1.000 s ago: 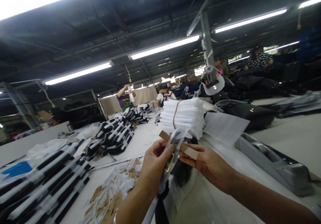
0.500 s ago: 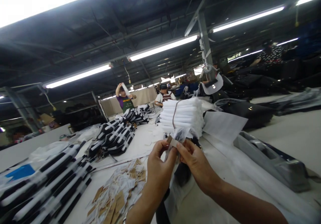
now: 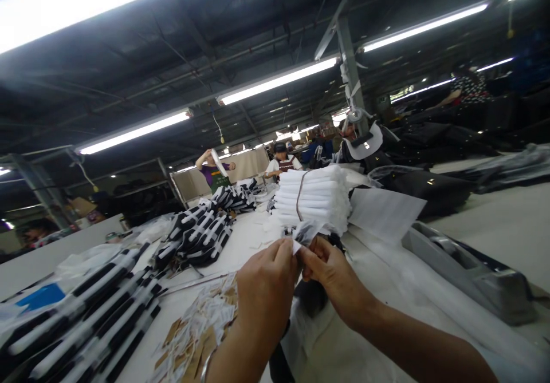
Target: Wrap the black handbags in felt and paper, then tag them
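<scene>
My left hand (image 3: 267, 283) is closed, its thumb and fingers pinching a small white tag (image 3: 296, 247) of which only a corner shows. Against it, my right hand (image 3: 333, 271) is closed too, fingertips at the tag's other side. Fingers hide most of the tag. Just beyond and under the hands lies a dark item with clear plastic film (image 3: 307, 231). To the left of my left forearm, a loose heap of brown and white tags with strings (image 3: 201, 326) is spread on the table.
Behind the hands stands a strapped stack of white folded sheets (image 3: 311, 197). Black-and-white bundles (image 3: 86, 314) lie at left, more farther back (image 3: 195, 231). A grey tape dispenser-like holder (image 3: 468, 274) stands at right. Two co-workers (image 3: 217, 174) are across the table.
My left hand has rolled over, its back now facing me, covering most of the tag, whose brown and white faces showed before. The right hand stays nearly in place. A co-worker's raised arms have lowered slightly.
</scene>
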Motion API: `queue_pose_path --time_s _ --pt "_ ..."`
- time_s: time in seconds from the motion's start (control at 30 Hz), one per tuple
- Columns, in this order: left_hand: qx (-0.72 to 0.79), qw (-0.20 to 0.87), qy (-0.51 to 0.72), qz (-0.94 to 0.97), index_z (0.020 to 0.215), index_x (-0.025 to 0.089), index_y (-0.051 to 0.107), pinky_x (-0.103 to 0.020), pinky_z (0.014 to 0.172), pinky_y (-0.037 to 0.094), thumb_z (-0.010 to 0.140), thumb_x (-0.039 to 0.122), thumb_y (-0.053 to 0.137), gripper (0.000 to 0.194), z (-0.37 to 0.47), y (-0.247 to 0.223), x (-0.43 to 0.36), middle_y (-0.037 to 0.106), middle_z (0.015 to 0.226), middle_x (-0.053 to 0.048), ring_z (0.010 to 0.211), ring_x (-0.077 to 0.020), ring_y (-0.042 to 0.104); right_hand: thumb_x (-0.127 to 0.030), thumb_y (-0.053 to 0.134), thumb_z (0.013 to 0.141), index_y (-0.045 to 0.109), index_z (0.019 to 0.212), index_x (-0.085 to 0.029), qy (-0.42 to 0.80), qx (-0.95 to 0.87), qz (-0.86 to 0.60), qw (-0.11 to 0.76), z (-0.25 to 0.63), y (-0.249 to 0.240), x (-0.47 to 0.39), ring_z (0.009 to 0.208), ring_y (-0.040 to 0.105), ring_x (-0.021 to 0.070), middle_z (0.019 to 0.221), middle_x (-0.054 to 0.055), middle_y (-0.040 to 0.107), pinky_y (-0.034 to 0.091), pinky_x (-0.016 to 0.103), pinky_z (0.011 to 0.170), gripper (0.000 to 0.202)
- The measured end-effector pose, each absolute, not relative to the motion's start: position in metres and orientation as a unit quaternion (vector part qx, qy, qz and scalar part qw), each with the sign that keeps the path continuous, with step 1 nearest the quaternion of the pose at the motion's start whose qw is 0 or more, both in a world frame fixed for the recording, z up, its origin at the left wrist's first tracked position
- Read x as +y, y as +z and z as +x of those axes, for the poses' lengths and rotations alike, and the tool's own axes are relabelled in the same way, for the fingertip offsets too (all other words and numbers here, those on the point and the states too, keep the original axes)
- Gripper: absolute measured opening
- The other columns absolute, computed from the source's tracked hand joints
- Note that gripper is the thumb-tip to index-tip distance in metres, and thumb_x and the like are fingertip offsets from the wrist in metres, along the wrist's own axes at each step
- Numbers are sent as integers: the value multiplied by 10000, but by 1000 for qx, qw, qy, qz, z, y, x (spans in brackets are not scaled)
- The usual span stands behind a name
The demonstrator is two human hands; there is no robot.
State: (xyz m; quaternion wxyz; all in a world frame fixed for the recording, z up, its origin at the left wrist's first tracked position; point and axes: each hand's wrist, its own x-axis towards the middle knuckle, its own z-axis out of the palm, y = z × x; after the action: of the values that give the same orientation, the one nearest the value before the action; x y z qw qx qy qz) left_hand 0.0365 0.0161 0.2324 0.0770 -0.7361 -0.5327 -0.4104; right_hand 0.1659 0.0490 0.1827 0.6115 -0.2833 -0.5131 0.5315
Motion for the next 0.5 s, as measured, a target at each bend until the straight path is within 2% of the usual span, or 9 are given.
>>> queue_pose_path --time_s 0.13,0.2,0.27,0.4,0.5 --pt "-532 83 -423 -729 1227 199 705 -429 928 470 823 147 607 419 44 215 9 660 1284 -174 1084 -375 662 -547 783 736 569 795 -189 586 -475 -230 615 162 184 48 678 536 130 712 -35 540 494 272 680 422" --pt "-519 100 -429 -733 1317 164 641 -457 1007 451 833 118 573 491 46 204 9 581 1379 -192 1202 -386 607 -496 819 717 613 819 -178 603 -466 -220 608 163 184 46 753 559 138 776 -21 576 513 275 752 392" --pt "-507 145 -412 -743 1385 147 574 -451 1054 440 853 105 539 535 45 195 12 508 1447 -193 1286 -372 549 -489 800 752 645 834 -167 618 -464 -214 597 166 184 44 805 579 145 823 -1 608 518 279 798 367" --pt "-502 315 -316 -741 1420 74 507 -441 1037 488 910 97 465 513 38 185 18 514 1435 -229 1284 -341 557 -556 692 845 693 920 -144 639 -479 -165 579 170 181 41 872 623 171 892 44 661 528 323 859 419" --pt "-457 385 -265 -756 1376 71 551 -424 1024 509 939 115 433 455 26 184 21 535 1422 -216 1280 -327 563 -563 783 745 723 916 -125 628 -480 -177 586 169 181 43 848 640 169 868 48 685 538 310 838 475"
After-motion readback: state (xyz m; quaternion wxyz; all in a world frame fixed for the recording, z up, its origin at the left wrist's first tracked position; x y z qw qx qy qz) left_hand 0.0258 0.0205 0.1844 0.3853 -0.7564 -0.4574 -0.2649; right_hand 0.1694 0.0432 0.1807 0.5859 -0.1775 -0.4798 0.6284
